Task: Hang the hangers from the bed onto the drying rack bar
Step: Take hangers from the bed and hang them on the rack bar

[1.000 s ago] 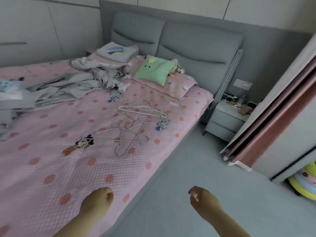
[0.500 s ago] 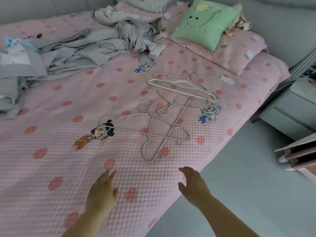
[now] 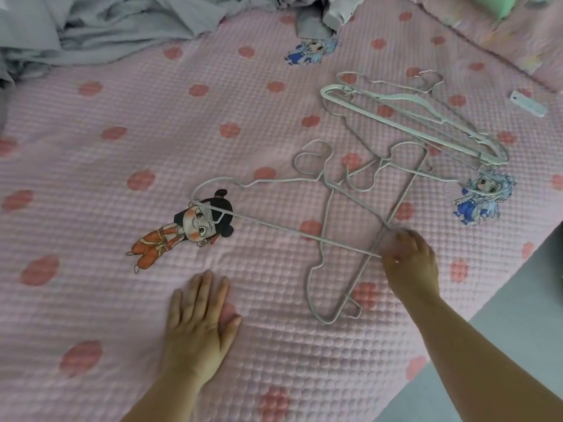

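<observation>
Wire hangers [image 3: 304, 234] lie in a crossed tangle on the pink bedspread [image 3: 91, 153], with a thicker white hanger [image 3: 396, 122] just beyond. Grey clothes [image 3: 122, 25] are heaped at the far side. I see the left hand [image 3: 198, 324] flat on the bedspread, fingers straight. Half a second back both hands hovered short; now the right hand [image 3: 408, 260] is on the wire crossing. It's blurred, so I can't tell if it pinches.

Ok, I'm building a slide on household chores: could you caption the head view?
Right hand touches the tangled wire hangers on the pink bedspread while the left hand rests flat beside them.
</observation>
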Tool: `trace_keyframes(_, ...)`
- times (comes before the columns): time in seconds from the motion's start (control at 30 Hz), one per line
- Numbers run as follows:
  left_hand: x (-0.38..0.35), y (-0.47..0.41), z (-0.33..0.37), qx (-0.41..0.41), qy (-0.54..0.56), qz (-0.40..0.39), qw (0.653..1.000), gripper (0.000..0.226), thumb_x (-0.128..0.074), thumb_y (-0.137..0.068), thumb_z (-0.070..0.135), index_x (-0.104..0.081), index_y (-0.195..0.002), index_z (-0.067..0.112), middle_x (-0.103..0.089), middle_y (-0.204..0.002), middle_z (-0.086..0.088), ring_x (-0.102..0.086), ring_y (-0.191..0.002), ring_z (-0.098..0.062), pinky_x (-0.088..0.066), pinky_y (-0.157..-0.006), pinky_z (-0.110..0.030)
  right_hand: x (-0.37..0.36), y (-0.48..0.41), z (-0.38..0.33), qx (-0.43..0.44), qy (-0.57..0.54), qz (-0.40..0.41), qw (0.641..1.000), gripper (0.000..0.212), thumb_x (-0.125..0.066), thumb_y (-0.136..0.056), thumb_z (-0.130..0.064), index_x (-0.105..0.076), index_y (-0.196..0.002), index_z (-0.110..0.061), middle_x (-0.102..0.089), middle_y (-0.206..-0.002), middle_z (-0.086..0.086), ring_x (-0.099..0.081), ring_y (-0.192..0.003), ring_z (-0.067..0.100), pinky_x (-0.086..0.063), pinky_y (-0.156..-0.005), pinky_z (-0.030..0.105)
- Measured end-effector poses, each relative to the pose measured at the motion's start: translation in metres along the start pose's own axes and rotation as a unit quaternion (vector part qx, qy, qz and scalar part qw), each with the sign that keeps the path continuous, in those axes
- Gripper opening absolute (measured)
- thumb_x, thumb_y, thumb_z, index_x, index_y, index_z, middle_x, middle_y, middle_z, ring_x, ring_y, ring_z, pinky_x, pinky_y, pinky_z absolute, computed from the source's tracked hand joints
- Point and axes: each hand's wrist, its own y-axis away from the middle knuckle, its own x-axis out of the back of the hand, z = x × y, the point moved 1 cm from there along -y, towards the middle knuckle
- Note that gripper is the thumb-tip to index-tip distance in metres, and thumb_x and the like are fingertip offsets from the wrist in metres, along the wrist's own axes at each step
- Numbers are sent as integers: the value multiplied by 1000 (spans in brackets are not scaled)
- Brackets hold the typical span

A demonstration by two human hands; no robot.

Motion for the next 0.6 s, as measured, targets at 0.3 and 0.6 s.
trace_keyframes(0.3,-8,-2,-4,-19,-2,47,999,62,-2,-95,51,4,-148,20,14,-156,2,11,-144,-12,7,-117,-35,7,-27,-21,-14,88,8,996,51,-52,-90,-26,-38,-136,-8,-38,-142,12,-30,-133,30,-23,-110,41)
trace_keyframes(0.6,4,-5,-4,0,22,-51,998,61,-5,-95,50,-1,-148,20,-9,-156,-7,11,-144,-12,7,-116,-32,22,-4,-23,-8,8,-191,981,15,-51,-92,-26,-55,-94,-13,-53,-70,-4,-45,-50,8,-39,-45,15)
